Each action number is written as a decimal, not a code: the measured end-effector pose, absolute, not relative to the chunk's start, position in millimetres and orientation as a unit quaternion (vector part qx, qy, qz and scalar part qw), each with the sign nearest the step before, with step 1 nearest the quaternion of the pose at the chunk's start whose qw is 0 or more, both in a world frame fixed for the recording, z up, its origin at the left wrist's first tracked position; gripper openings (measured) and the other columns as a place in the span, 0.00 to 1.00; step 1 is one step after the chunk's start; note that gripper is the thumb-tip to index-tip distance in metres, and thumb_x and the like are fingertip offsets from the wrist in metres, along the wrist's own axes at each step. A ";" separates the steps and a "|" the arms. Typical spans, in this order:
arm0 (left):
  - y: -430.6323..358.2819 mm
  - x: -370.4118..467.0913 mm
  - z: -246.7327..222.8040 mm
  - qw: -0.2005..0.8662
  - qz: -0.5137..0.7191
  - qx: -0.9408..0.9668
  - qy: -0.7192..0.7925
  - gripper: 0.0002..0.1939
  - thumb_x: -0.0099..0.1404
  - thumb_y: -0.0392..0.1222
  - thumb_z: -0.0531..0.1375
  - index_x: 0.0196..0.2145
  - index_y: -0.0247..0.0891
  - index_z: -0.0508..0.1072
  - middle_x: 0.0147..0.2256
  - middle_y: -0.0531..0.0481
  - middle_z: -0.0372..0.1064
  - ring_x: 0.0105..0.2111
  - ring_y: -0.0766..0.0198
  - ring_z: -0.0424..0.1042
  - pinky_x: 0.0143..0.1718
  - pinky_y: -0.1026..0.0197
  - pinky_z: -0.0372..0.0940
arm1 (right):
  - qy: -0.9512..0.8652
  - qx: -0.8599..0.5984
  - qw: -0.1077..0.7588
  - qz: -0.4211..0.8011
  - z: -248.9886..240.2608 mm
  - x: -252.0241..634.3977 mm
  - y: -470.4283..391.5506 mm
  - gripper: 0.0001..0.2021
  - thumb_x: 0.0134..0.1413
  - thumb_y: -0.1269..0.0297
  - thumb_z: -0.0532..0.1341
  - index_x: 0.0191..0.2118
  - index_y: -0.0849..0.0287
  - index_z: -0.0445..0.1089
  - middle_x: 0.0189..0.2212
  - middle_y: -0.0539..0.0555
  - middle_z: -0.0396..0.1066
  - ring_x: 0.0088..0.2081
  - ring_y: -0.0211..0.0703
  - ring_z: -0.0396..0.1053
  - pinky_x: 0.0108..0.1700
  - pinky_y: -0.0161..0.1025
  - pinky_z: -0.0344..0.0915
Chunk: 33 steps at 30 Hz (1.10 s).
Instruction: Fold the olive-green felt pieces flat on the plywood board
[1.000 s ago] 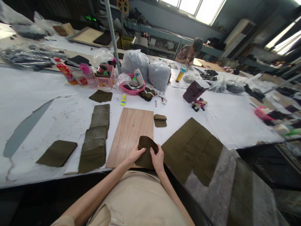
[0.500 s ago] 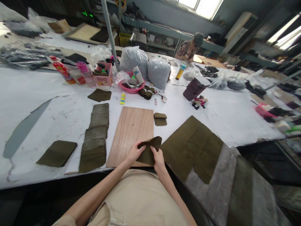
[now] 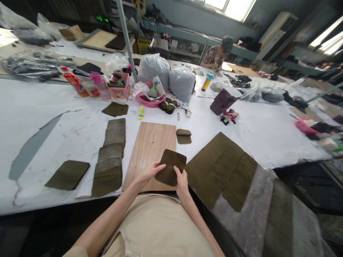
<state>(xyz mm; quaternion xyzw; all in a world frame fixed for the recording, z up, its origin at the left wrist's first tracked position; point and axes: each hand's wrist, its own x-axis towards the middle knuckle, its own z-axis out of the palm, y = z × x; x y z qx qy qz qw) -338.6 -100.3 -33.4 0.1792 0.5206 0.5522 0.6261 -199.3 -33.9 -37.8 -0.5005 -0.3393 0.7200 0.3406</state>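
Observation:
An olive-brown fabric piece [image 3: 170, 165] with rounded corners is spread between my two hands, over the near right part of a wooden board [image 3: 150, 150]. My left hand [image 3: 150, 173] pinches its left edge, thumb on top. My right hand [image 3: 182, 180] grips the lower right edge, thumb lying on the face of the cloth. Left of the board, overlapping olive pieces [image 3: 108, 157] lie in a long row. A small folded olive piece [image 3: 184, 136] rests just beyond the board's right side. Larger olive sheets [image 3: 223, 167] lie to the right.
A stack of olive pieces [image 3: 68, 175] lies at the near left, another olive piece [image 3: 115, 109] farther back. Behind the board are a yellow tube [image 3: 140, 112], a pink basin [image 3: 151, 101] and white bags [image 3: 182, 82]. A purple-brown basket [image 3: 222, 101] stands right. A co-worker [image 3: 215, 57] sits across.
The fabric piece was bent with its upper edge curled; now it is opened out nearly flat between my hands. Both hands keep hold of it in nearly the same place.

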 end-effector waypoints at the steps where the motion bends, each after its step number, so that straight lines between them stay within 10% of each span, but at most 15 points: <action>1: -96.7 -338.0 -34.0 0.615 0.541 0.170 0.548 0.20 0.56 0.49 0.61 0.40 0.30 0.74 0.33 0.44 0.75 0.33 0.58 0.73 0.36 0.60 0.66 | -0.352 -0.499 0.339 0.716 -38.8 -199.4 -33.8 0.18 0.40 0.58 0.67 0.40 0.58 0.71 0.39 0.54 0.77 0.40 0.46 0.74 0.44 0.41 0.70; 8: -91.9 -319.8 -38.2 0.398 0.549 0.351 0.646 0.15 0.53 0.35 0.58 0.40 0.37 0.75 0.40 0.47 0.74 0.42 0.58 0.71 0.48 0.57 0.63 | -0.333 -0.486 0.301 0.750 -47.2 -192.8 -28.1 0.17 0.38 0.56 0.68 0.36 0.60 0.72 0.33 0.55 0.77 0.37 0.49 0.74 0.40 0.42 0.70; 15: -89.9 -325.8 -44.8 0.582 0.530 0.171 0.592 0.17 0.54 0.49 0.62 0.35 0.31 0.75 0.29 0.45 0.75 0.32 0.58 0.73 0.33 0.61 0.66 | -0.472 -0.488 0.354 0.643 -43.1 -195.1 -32.3 0.12 0.42 0.60 0.66 0.34 0.58 0.72 0.34 0.52 0.76 0.38 0.44 0.71 0.46 0.40 0.67; 33: -85.3 -321.3 -36.8 0.423 0.549 0.298 0.656 0.15 0.51 0.40 0.63 0.38 0.36 0.76 0.35 0.48 0.75 0.40 0.58 0.71 0.43 0.59 0.65 | -0.283 -0.441 0.266 0.809 -45.9 -196.7 -26.3 0.18 0.36 0.57 0.70 0.34 0.60 0.71 0.32 0.55 0.76 0.36 0.49 0.73 0.41 0.44 0.69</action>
